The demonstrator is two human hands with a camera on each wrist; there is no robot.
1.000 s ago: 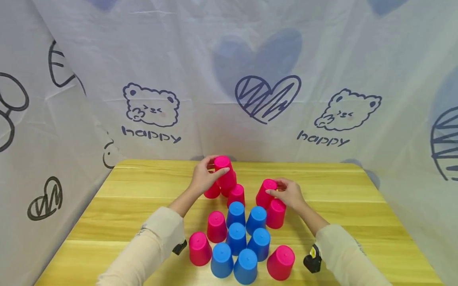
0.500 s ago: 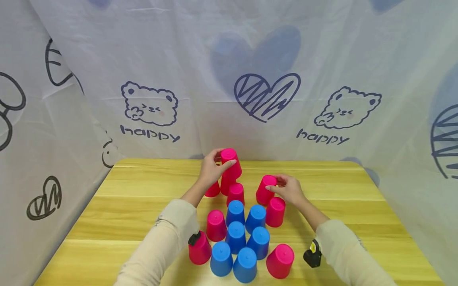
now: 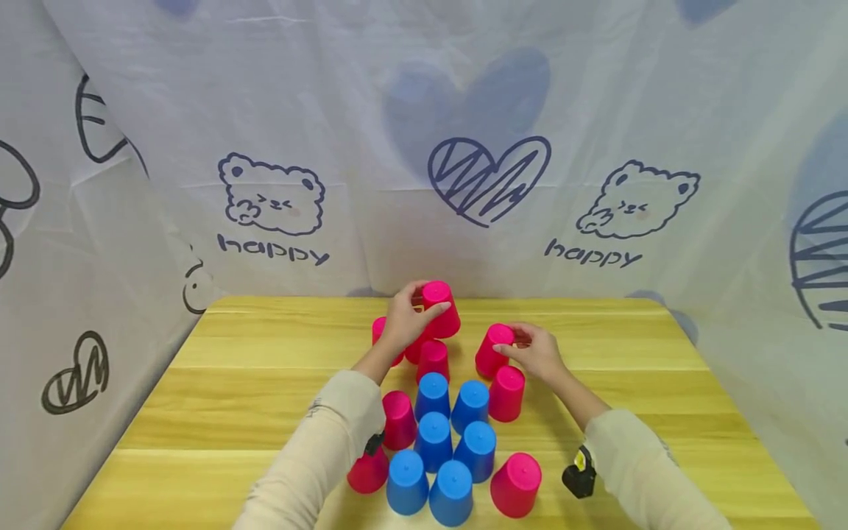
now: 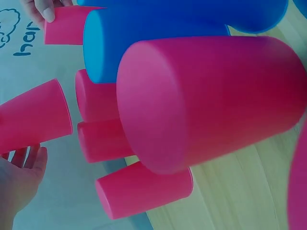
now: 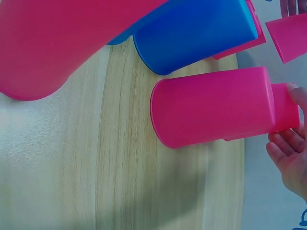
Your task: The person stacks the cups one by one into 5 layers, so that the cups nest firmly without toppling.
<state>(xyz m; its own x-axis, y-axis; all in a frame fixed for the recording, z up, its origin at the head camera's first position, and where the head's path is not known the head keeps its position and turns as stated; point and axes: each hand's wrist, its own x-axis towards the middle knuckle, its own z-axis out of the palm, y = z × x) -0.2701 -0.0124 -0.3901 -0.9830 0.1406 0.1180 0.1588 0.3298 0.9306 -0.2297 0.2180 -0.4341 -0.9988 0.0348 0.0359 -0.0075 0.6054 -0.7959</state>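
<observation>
My left hand (image 3: pixel 405 322) holds an upside-down pink cup (image 3: pixel 440 311) near the table's far edge, thumb on its near side. In the left wrist view that cup (image 4: pixel 36 115) looks tilted and raised, apart from the others. Below and left of it are pink cups, one small one (image 3: pixel 433 361) in front and another (image 3: pixel 380 333) partly hidden by the hand. My right hand (image 3: pixel 538 355) grips a second upside-down pink cup (image 3: pixel 495 352), thumb and fingers at its sides. Just in front stands another pink cup (image 3: pixel 506 394). Whether the right cup touches the table, I cannot tell.
Several upside-down blue cups (image 3: pixel 433 442) stand clustered in the middle of the wooden table (image 3: pixel 199 412). Pink cups flank them, one at left (image 3: pixel 398 419), one at front right (image 3: pixel 517 486), one (image 3: pixel 367 471) partly under the left sleeve. A printed cloth (image 3: pixel 397 243) hangs behind.
My left hand has carried its pink cup rightward from above the back-left cups, rising and then dipping lower. My right hand and its cup have stayed almost in place.
</observation>
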